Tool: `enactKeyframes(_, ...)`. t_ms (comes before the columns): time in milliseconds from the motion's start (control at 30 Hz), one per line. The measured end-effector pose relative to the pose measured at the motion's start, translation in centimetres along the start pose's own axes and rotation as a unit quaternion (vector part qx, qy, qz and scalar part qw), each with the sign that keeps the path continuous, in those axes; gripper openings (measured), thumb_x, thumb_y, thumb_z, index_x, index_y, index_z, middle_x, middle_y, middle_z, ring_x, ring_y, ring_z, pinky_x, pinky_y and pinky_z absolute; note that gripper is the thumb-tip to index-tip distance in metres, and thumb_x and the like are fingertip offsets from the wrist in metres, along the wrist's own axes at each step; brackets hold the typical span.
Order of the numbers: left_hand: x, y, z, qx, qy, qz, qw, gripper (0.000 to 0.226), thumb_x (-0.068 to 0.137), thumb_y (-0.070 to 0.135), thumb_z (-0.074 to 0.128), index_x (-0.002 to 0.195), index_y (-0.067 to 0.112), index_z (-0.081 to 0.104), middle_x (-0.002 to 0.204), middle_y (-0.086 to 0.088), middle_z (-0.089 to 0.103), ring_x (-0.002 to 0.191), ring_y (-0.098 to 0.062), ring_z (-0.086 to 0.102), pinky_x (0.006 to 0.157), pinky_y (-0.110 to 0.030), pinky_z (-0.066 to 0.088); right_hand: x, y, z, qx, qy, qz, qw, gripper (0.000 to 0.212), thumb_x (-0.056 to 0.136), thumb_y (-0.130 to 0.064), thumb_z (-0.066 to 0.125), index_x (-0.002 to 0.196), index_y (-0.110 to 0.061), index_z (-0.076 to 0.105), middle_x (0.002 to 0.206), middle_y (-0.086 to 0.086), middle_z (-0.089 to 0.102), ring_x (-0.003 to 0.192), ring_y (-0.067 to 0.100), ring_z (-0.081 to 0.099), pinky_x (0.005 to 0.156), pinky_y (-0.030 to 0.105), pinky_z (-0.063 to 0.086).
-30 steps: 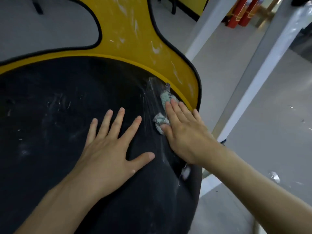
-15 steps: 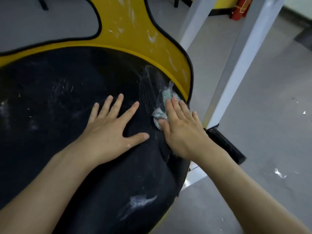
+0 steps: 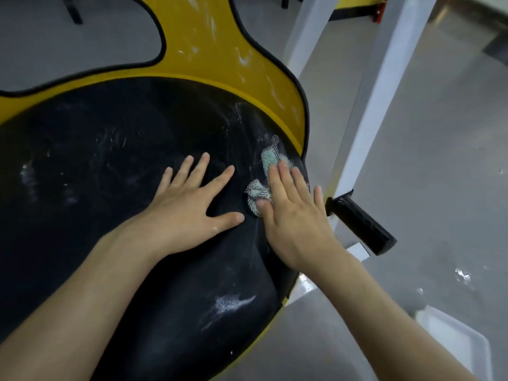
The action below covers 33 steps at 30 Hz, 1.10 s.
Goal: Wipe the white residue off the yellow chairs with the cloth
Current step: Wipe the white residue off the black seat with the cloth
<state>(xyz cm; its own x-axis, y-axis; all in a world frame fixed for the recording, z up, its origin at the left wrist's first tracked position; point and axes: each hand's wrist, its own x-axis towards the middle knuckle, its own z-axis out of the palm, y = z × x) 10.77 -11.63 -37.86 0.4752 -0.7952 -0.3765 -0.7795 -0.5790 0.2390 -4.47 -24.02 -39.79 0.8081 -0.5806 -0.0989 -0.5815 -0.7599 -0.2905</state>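
A yellow chair (image 3: 220, 50) with a black seat pad (image 3: 96, 174) fills the view. White streaks mark the yellow back and the pad, with a bigger white smear (image 3: 231, 302) near the pad's front edge. A crumpled green checked cloth (image 3: 265, 174) lies on the pad's right side. My right hand (image 3: 291, 213) presses flat on the cloth with straight fingers. Beside it, my left hand (image 3: 189, 207) rests flat on the pad, fingers spread, thumb close to the cloth.
Grey-white table legs (image 3: 382, 86) stand right of the chair. A black chair armrest (image 3: 360, 221) sticks out by the right hand. A white tray (image 3: 461, 342) lies on the grey floor at the lower right.
The view has shifted, so more of the pad's front and the floor show. My right hand and the cloth have moved only slightly on the pad's right side. My left hand stays flat.
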Motion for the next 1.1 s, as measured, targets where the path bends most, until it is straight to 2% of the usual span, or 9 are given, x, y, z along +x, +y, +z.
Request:
enactKeyframes(100, -0.3, -0.3, 0.0, -0.004, -0.002, 0.008, 1.0, 0.088, 0.082, 0.079, 0.034, 0.151, 0.054, -0.015, 0.159, 0.007, -0.035, 0.146, -0.015, -0.033, 0.122, -0.043, -0.015, -5.4, -2.0, 1.5, 0.001, 0.023, 0.002, 1.0, 0.063, 0.102, -0.05, 0.003, 0.157, -0.024, -0.013, 0.164, -0.006, -0.02, 0.147, 0.012, -0.028, 0.123, 0.047, -0.007)
enactKeyframes(167, -0.3, -0.3, 0.1, -0.007, 0.002, 0.012, 1.0, 0.088, 0.082, 0.079, 0.034, 0.151, 0.055, -0.014, 0.159, 0.007, -0.034, 0.146, -0.014, -0.033, 0.122, -0.043, -0.015, -7.9, -2.3, 1.9, 0.012, 0.001, -0.005, 1.0, 0.066, 0.098, -0.052, 0.0, 0.157, -0.027, -0.013, 0.162, -0.01, -0.022, 0.145, 0.008, -0.031, 0.122, 0.046, -0.009)
enactKeyframes(233, -0.2, -0.4, 0.1, -0.01, 0.002, 0.012, 1.0, 0.087, 0.082, 0.079, 0.034, 0.15, 0.055, -0.014, 0.159, 0.007, -0.035, 0.146, -0.013, -0.033, 0.121, -0.042, -0.016, -6.2, -1.3, 1.5, -0.008, -0.014, -0.01, 1.0, 0.063, 0.1, -0.051, 0.001, 0.157, -0.029, -0.015, 0.162, -0.013, -0.024, 0.145, 0.007, -0.032, 0.122, 0.047, -0.01)
enactKeyframes(433, -1.3, -0.6, 0.1, -0.016, -0.008, 0.016, 1.0, 0.084, 0.088, 0.074, 0.037, 0.15, 0.053, -0.015, 0.159, 0.009, -0.035, 0.145, -0.011, -0.034, 0.121, -0.038, -0.016, 2.0, 0.7, -0.2, -0.014, 0.003, 0.007, 1.0, 0.061, 0.106, -0.048, 0.012, 0.158, -0.025, -0.009, 0.166, -0.006, -0.014, 0.151, 0.014, -0.016, 0.122, 0.052, -0.005)
enactKeyframes(633, -2.2, -1.0, 0.2, -0.026, -0.002, 0.025, 0.999, 0.083, 0.09, 0.072, 0.039, 0.151, 0.053, -0.014, 0.158, 0.01, -0.036, 0.143, -0.009, -0.036, 0.121, -0.035, -0.016, -7.5, -2.0, 0.9, -0.044, -0.033, -0.03, 0.998, 0.064, 0.099, -0.053, -0.001, 0.154, -0.028, -0.023, 0.158, -0.012, -0.032, 0.141, 0.007, -0.038, 0.122, 0.046, -0.013)
enactKeyframes(733, -2.3, -0.8, 0.2, -0.022, 0.006, 0.021, 1.0, 0.083, 0.091, 0.072, 0.039, 0.151, 0.052, -0.015, 0.159, 0.008, -0.035, 0.144, -0.01, -0.034, 0.121, -0.036, -0.015, -3.4, -1.4, 0.2, -0.064, -0.025, -0.03, 0.997, 0.062, 0.103, -0.051, 0.004, 0.156, -0.027, -0.019, 0.162, -0.009, -0.026, 0.146, 0.012, -0.03, 0.122, 0.047, -0.012)
enactKeyframes(867, -2.4, -0.8, 0.5, -0.026, 0.019, 0.014, 0.999, 0.083, 0.091, 0.071, 0.04, 0.153, 0.05, -0.012, 0.16, 0.007, -0.032, 0.146, -0.011, -0.032, 0.122, -0.037, -0.014, 5.2, -1.1, -0.5, -0.055, -0.006, -0.018, 0.998, 0.063, 0.106, -0.047, 0.016, 0.159, -0.019, -0.004, 0.167, 0.001, -0.008, 0.153, 0.02, -0.01, 0.123, 0.052, -0.001)
enactKeyframes(933, -2.4, -0.7, 0.5, -0.027, 0.023, 0.012, 0.999, 0.084, 0.091, 0.071, 0.041, 0.153, 0.049, -0.011, 0.161, 0.006, -0.032, 0.147, -0.011, -0.031, 0.122, -0.037, -0.014, 6.0, -1.3, -0.3, -0.062, 0.002, -0.02, 0.998, 0.063, 0.106, -0.046, 0.016, 0.159, -0.018, -0.003, 0.167, 0.003, -0.006, 0.153, 0.021, -0.009, 0.123, 0.052, 0.0)
enactKeyframes(1100, -2.2, -0.8, 0.4, -0.042, 0.016, 0.012, 0.999, 0.087, 0.09, 0.071, 0.044, 0.153, 0.05, -0.012, 0.16, 0.007, -0.033, 0.146, -0.011, -0.031, 0.122, -0.037, -0.014, -2.6, -2.6, 0.3, -0.075, -0.016, -0.057, 0.995, 0.066, 0.098, -0.05, -0.004, 0.156, -0.023, -0.017, 0.163, -0.004, -0.022, 0.148, 0.017, -0.027, 0.123, 0.046, -0.008)
